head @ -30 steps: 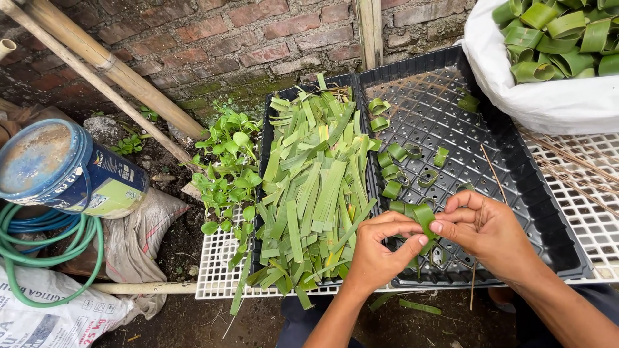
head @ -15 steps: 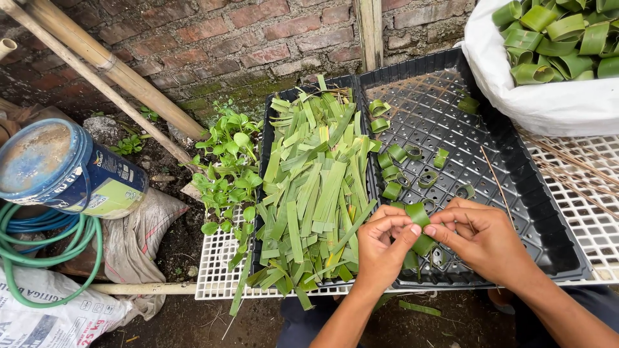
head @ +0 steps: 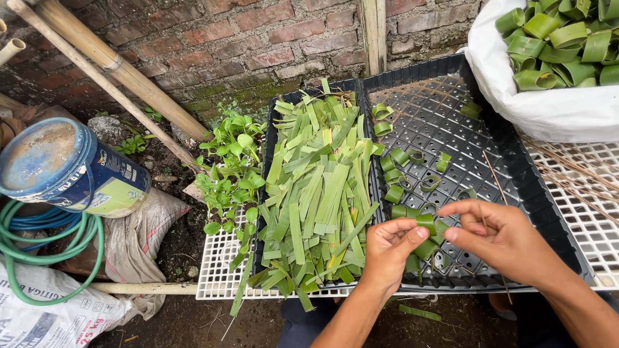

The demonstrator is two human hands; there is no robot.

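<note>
outdoors, a mossy red brick wall [head: 213, 38] runs across the top of the view, with bamboo poles [head: 109, 64] leaning against it at the left. below the poles a blue bucket [head: 61, 171] lies tilted on its side on a grey sack [head: 138, 235], and a coiled green hose [head: 39, 258] sits just under it. to the right of the sack, small leafy green plants [head: 232, 167] grow from dark soil.

next comes a white plastic grid [head: 219, 270] carrying two black perforated trays side by side. the left tray [head: 267, 180] is heaped with flat cut strips of green leaf [head: 319, 193]. the right tray [head: 516, 167] holds a scatter of small leaf rings [head: 403, 174] along its left side.

over the near edge of the right tray, the left hand [head: 387, 248] and the right hand [head: 500, 235] meet. both pinch one curled leaf strip [head: 425, 225] between thumb and fingertips, the left from below, the right from above. the strip seems partly rolled into a loop, though the fingers hide its ends. a thin brown stick [head: 493, 177] lies on the tray beyond the right hand.

at the far upper right, a white sack [head: 548, 109] is filled with more rolled leaf rings [head: 561, 38].
</note>
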